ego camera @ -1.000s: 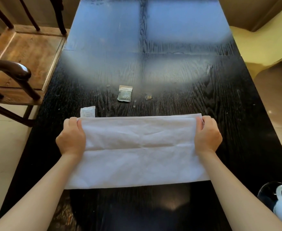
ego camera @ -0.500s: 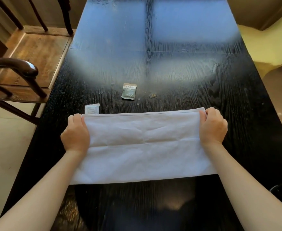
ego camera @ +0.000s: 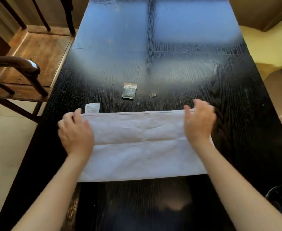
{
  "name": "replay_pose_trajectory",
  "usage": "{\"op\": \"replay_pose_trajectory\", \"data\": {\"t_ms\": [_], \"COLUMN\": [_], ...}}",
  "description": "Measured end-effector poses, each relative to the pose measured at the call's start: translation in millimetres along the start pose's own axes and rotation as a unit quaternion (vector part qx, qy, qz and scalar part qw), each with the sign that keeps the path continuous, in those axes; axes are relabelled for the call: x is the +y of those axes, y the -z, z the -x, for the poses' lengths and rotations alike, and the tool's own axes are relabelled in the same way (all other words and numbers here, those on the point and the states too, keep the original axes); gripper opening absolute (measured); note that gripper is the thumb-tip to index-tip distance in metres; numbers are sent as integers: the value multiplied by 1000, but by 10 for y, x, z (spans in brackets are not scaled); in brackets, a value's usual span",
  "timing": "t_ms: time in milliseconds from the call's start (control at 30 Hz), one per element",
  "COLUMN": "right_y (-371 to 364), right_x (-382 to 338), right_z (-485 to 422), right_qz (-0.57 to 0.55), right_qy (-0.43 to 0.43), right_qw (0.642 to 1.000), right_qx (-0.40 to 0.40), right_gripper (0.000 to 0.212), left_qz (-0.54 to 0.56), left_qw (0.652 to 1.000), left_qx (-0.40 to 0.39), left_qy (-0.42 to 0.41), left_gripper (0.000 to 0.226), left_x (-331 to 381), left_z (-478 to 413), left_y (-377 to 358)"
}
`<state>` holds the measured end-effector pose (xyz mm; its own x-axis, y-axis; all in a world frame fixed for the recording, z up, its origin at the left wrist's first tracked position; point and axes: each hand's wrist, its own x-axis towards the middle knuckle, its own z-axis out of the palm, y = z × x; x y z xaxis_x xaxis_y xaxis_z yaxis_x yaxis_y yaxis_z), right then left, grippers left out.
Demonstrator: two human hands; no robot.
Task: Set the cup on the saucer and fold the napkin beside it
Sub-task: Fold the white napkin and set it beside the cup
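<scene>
Lying flat on the dark desk [ego camera: 237, 114], the white napkin [ego camera: 142, 144] was folded into a long band. The left hand [ego camera: 76, 132] rested on its left end, fingers loose. The right hand [ego camera: 199, 121] hovered blurred over the right end, fingers spread, gripping nothing. Two small packets [ego camera: 129, 91] lay just beyond.

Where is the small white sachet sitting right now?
In the head view the white sachet lies on the black table, left of centre, at the napkin's far edge beside the left hand.
</scene>
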<state>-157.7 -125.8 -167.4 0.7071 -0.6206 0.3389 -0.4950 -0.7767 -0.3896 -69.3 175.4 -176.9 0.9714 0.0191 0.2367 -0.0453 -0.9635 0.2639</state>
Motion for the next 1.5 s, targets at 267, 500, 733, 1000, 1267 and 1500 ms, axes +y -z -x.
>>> {"op": "replay_pose_trajectory", "data": {"t_ms": [267, 500, 733, 1000, 1267, 1500], "right_y": [-510, -290, -109, -55, -170, 76], "right_x": [-791, -196, 401, 153, -794, -50], "right_z": [676, 393, 59, 147, 1284, 1053], "right_qz": [64, 110, 128, 91, 67, 111], "right_qy": [236, 221, 190, 121, 295, 320], "right_qw": [933, 929, 938, 961, 905, 890], "right_qx": [-263, -275, -261, -231, -298, -306], "right_gripper": [59, 65, 66, 76, 52, 57], "left_qz": [-22, -51, -41, -64, -39, -64], "left_qw": [979, 982, 985, 989, 983, 973], "left_qx": [-179, -176, -156, -121, -171, -202], "left_qy": [-91, -48, -52, -49, -48, -91], "left_gripper": [66, 72, 77, 64, 67, 71], "left_x": [462, 174, -58, -197, 298, -137], "left_z": [457, 447, 439, 609, 1036, 992], "left_y": [-349, -284, -232, -50, -127, -17]}}
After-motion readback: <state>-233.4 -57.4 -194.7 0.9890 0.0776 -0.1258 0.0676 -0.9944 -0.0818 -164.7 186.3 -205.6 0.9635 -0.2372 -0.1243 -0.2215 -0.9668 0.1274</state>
